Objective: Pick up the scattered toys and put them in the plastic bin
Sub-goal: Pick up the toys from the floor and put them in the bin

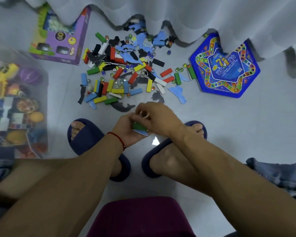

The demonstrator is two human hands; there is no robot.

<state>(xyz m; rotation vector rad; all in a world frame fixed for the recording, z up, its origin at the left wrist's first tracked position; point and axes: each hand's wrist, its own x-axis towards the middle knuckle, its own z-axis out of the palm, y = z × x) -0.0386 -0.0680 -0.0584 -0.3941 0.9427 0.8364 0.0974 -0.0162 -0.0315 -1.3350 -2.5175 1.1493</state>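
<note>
Now green block (139, 126) between curled fingers (126, 120).

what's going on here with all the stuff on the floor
A person sits over a pile of scattered toys on the floor: coloured blocks, marbles and flat blue and black cut-out pieces. The left hand holds a few gathered pieces, including a green block, while the right hand reaches in over it. The plastic bin, already holding toys, stands to the person's left. Most of the pile is not yet picked up.
</note>
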